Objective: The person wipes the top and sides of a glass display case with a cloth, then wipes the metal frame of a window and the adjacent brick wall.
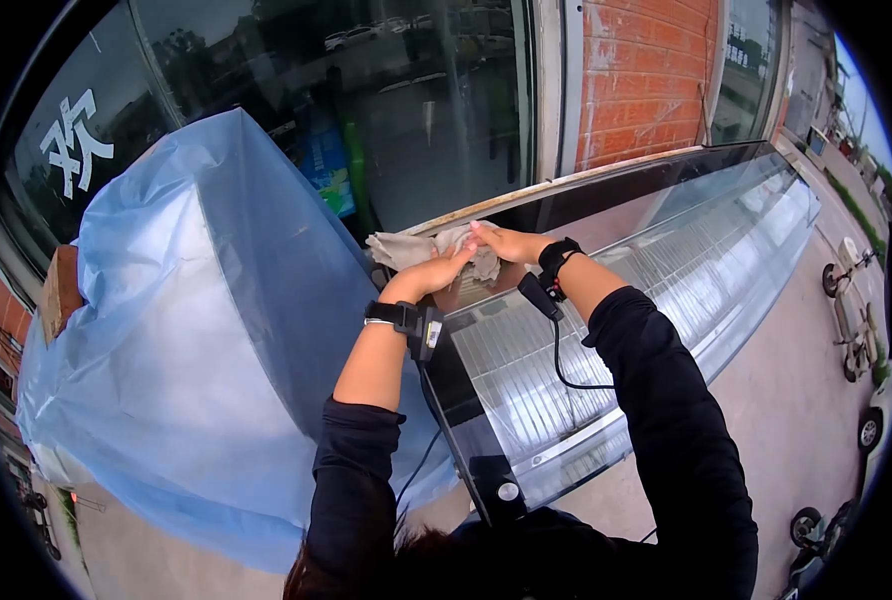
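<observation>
A crumpled grey-beige cloth (406,249) lies at the far left corner of a long glass display case (556,360). My left hand (434,273) grips the cloth from the near side, its fingers pointing towards my right hand. Close beside it, my right hand (506,243) is closed on the cloth's right part. The two hands nearly meet over the cloth, which partly hides some fingertips. Wire racks show through the case's glass top. Each wrist wears a black strap with a small device and a cable.
A large blue plastic sheet (166,330) covers a bulky object on the left, with a brick (61,292) at its edge. Behind the case are dark windows (426,100) and an orange brick wall (646,80). Parked scooters (851,310) stand at the right.
</observation>
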Available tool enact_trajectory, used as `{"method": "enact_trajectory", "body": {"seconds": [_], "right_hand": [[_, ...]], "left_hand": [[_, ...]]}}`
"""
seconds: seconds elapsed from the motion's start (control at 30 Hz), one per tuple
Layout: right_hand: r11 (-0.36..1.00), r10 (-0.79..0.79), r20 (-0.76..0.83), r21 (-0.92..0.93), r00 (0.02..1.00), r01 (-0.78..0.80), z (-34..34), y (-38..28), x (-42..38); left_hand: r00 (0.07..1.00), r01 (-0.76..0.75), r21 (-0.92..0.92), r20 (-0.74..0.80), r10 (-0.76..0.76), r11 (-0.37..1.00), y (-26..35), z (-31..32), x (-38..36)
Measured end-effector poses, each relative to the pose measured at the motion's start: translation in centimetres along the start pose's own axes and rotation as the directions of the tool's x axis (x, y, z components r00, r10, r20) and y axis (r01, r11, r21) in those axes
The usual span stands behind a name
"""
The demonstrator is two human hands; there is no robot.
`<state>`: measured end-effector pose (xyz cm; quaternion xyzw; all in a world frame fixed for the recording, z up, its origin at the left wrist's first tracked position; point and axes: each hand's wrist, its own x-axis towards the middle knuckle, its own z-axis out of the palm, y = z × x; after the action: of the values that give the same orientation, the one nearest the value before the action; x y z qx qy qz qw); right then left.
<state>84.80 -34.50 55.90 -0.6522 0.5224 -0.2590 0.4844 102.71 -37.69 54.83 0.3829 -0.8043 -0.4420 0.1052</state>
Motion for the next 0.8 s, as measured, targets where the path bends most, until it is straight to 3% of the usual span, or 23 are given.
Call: {"method": "enact_trajectory", "body": {"seconds": [0.03,0.07,0.13,0.17,0.2,0.27,0.3,0.33,0.4,0.43,0.5,0.6,0.63,0.8], "right_hand": [[0.994,0.063,0.013,0.087,0.998,-0.064,-0.8,0.3,-0.6],[0.996,0.008,0.033,-0.084,0.999,-0.005,-1.5,-0.2,-1.7],[0.972,-0.024,0.053,-0.234,0.998,0.036,-1.1,0.6,-1.5],[0.958,-0.015,0.056,-0.286,0.998,0.030,-0.2,0.9,-1.4],[0.940,0.000,0.061,-0.340,0.998,0.021,1.3,0.0,-1.7],[0.936,-0.138,0.092,-0.313,0.986,0.161,4.1,-2.7,-2.5],[0.900,0.036,0.267,-0.428,0.963,0.084,4.8,-4.3,-2.4],[0.867,0.035,0.324,-0.481,0.946,0.133,6.0,-3.3,-1.4],[0.824,0.003,0.373,-0.526,0.928,0.209,8.2,-4.0,-2.0],[0.836,-0.003,0.379,-0.508,0.926,0.210,8.8,-3.8,-1.8],[0.798,-0.134,0.303,-0.532,0.944,0.284,9.6,-3.3,-1.6],[0.839,-0.158,0.299,-0.462,0.941,0.287,8.9,-2.3,0.0],[0.825,-0.091,0.380,-0.489,0.920,0.284,8.2,-2.9,0.7],[0.702,-0.162,0.214,-0.662,0.963,0.265,7.1,-1.9,5.4]], "left_hand": [[0.998,0.066,0.131,-0.031,-0.063,0.989,1.6,0.9,-0.6],[0.990,0.135,0.259,-0.073,-0.120,0.957,2.9,1.4,-1.4],[0.994,-0.036,0.154,0.109,0.019,0.987,2.2,0.8,-1.3],[0.971,-0.125,-0.016,0.204,0.125,0.992,0.4,0.6,-0.9],[0.964,-0.159,-0.052,0.206,0.166,0.986,1.1,0.1,-3.0],[0.984,-0.160,0.028,0.083,0.157,0.987,-1.2,0.0,-5.0],[0.994,-0.098,0.139,0.056,0.091,0.985,-0.7,0.1,-7.0],[0.999,-0.027,0.250,0.026,0.021,0.968,0.3,0.3,-9.4],[0.995,0.097,0.289,-0.046,-0.087,0.952,0.3,1.8,-11.9],[0.989,0.116,0.335,-0.126,-0.077,0.935,1.2,2.6,-13.6],[0.990,0.121,0.371,-0.114,-0.083,0.921,0.5,2.9,-14.0],[0.987,0.157,0.408,-0.078,-0.138,0.900,0.8,1.8,-12.7],[0.984,0.180,0.399,-0.086,-0.159,0.899,0.5,1.3,-11.8],[0.953,0.303,0.357,-0.102,-0.285,0.884,0.1,-2.5,-6.3]]}}
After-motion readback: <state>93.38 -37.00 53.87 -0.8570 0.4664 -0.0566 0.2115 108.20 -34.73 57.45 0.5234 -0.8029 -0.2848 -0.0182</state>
